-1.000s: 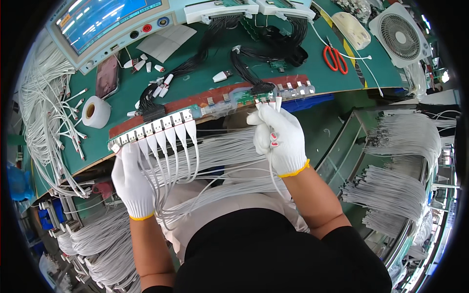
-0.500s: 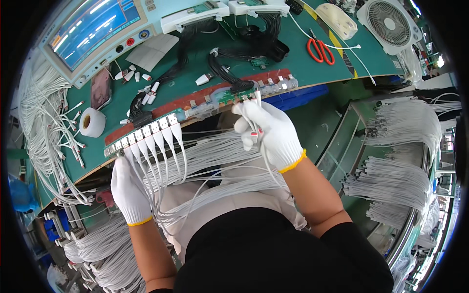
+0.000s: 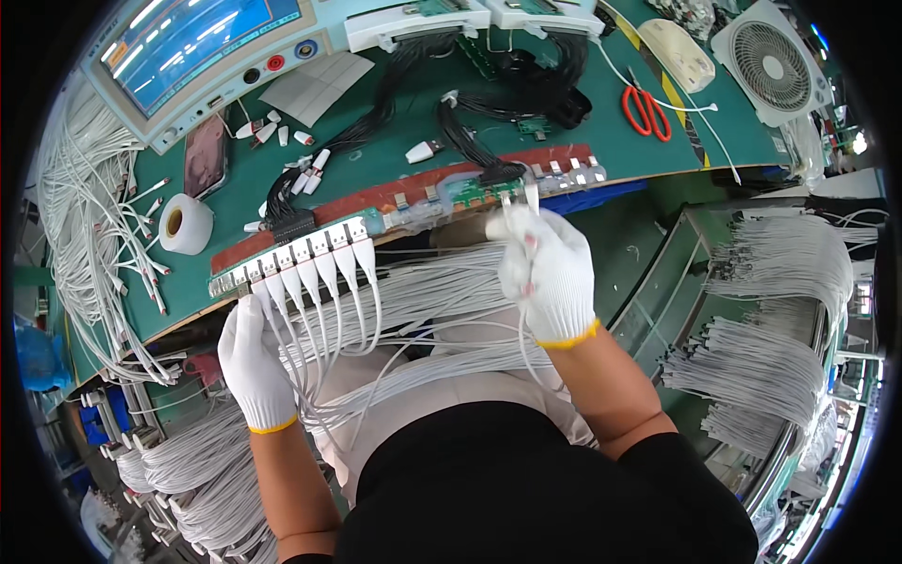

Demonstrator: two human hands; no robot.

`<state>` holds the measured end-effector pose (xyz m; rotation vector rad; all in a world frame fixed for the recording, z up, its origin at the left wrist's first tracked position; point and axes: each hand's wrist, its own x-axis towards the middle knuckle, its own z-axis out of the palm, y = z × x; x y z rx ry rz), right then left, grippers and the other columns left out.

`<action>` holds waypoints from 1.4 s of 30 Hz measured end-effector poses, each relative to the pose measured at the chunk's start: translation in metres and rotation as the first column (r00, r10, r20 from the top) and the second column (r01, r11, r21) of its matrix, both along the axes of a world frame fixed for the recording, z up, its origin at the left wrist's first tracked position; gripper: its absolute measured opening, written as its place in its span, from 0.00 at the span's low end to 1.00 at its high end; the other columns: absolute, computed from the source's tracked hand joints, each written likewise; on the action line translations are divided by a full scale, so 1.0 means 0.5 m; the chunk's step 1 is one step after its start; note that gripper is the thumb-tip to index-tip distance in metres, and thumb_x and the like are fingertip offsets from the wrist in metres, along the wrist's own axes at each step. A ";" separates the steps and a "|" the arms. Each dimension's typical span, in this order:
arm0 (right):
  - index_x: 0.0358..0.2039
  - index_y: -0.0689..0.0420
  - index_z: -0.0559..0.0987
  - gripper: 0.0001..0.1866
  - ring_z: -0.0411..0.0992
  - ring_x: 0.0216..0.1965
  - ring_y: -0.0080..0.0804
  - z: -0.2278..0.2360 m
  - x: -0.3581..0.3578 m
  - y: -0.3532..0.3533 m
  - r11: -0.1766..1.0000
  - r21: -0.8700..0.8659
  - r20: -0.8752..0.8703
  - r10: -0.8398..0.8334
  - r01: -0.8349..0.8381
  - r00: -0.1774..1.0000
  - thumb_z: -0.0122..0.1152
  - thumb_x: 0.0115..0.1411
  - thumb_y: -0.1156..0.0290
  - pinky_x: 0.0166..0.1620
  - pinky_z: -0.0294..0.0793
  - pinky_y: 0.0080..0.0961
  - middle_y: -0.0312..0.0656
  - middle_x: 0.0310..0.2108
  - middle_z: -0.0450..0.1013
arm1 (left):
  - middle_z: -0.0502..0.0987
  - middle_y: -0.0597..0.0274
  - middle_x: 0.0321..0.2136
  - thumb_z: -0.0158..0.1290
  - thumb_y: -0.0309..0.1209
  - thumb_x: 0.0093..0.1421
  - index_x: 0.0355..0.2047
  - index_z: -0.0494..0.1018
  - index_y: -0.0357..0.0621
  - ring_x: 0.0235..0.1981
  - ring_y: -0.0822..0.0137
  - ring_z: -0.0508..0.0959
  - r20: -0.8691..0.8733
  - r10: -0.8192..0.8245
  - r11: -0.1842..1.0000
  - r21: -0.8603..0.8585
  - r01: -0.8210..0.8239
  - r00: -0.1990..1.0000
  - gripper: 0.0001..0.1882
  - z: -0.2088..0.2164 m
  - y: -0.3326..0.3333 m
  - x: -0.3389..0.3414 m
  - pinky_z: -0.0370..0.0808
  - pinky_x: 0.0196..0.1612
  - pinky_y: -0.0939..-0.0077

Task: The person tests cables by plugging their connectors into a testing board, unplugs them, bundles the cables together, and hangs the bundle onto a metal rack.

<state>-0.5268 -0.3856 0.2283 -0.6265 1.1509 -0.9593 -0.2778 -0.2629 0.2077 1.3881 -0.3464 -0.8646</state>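
A row of white cable plugs (image 3: 324,249) sits side by side in the left part of a long connector strip on the bench edge, their cables hanging down. My left hand (image 3: 254,362), in a white knit glove with a yellow cuff, has its fingertips pressed together at the strip's left end, on a white cable plug mostly hidden by them. My gloved right hand (image 3: 554,277) is closed around white cables whose plug ends stick up past the fingers, just below a green circuit board (image 3: 479,193) on the strip. Its fingers are partly blurred.
A white bundle of cables (image 3: 432,291) lies across my lap. On the green bench are a tester with a screen (image 3: 188,42), a tape roll (image 3: 185,226), red scissors (image 3: 645,113), a fan (image 3: 772,68) and black wire harnesses (image 3: 395,85). More cables hang on racks (image 3: 780,254) at both sides.
The whole view has shifted, so the bench sits further right in it. My right hand has drawn slightly down from the green board, with the cables still in it. My left hand stays at the strip's left end.
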 end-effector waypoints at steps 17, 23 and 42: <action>0.24 0.68 0.76 0.14 0.57 0.09 0.27 -0.014 0.013 -0.023 0.997 0.073 0.032 0.034 -0.036 0.999 0.53 0.58 0.68 0.17 0.54 0.24 0.38 0.09 0.60 | 0.74 0.56 0.47 0.32 0.54 0.67 0.52 0.66 0.34 0.45 0.60 0.74 -0.532 0.002 0.997 -0.061 -0.041 0.847 0.33 0.009 -0.037 0.048 0.71 0.47 0.66; 0.24 0.68 0.75 0.14 0.56 0.09 0.26 0.000 0.008 -0.016 0.990 0.081 0.033 0.110 -0.112 0.993 0.52 0.59 0.69 0.17 0.53 0.23 0.37 0.08 0.60 | 0.72 0.54 0.50 0.32 0.56 0.67 0.55 0.65 0.35 0.49 0.58 0.73 -0.469 -0.039 0.996 -0.088 -0.003 0.882 0.35 -0.022 -0.026 0.082 0.66 0.53 0.65; 0.32 0.69 0.76 0.20 0.57 0.12 0.21 0.008 0.007 0.005 0.998 -0.053 -0.092 0.037 -0.042 0.995 0.47 0.65 0.62 0.18 0.57 0.19 0.35 0.14 0.64 | 0.73 0.55 0.49 0.34 0.55 0.66 0.53 0.66 0.38 0.49 0.58 0.73 -0.480 -0.054 0.984 -0.176 -0.036 0.876 0.33 -0.041 -0.027 0.086 0.67 0.53 0.65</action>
